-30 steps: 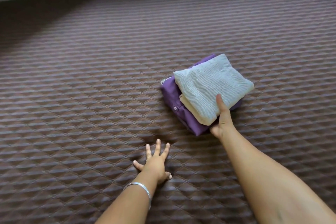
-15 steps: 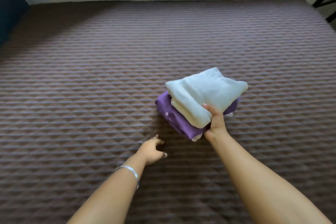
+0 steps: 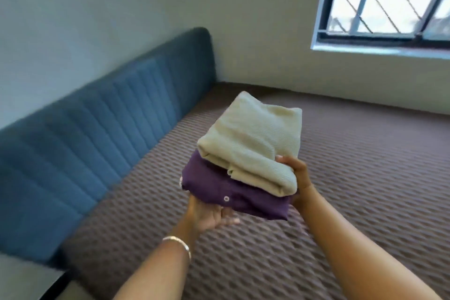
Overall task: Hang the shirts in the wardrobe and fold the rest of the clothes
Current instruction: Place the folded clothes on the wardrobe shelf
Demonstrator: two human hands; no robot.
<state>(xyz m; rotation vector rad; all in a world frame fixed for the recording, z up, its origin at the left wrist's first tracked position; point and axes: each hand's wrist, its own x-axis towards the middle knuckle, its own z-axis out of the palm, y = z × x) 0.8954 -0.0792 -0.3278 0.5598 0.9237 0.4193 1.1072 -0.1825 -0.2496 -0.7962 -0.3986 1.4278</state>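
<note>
Bedroom, quilted brown bed (image 3: pixel 353 178): a folded stack carried clear of it.

The left hand (image 3: pixel 207 214) cups the stack from beneath and the right hand (image 3: pixel 298 173) clamps its near edge, thumb on top: both grips grasp the clothes. A cream knit (image 3: pixel 253 143) lies on a purple buttoned garment (image 3: pixel 233 192), raised above the bed, near the blue headboard (image 3: pixel 97 134). Folding looks finished; the next move probably calls for carrying the pile level to storage. No wardrobe or container is in view.
</note>
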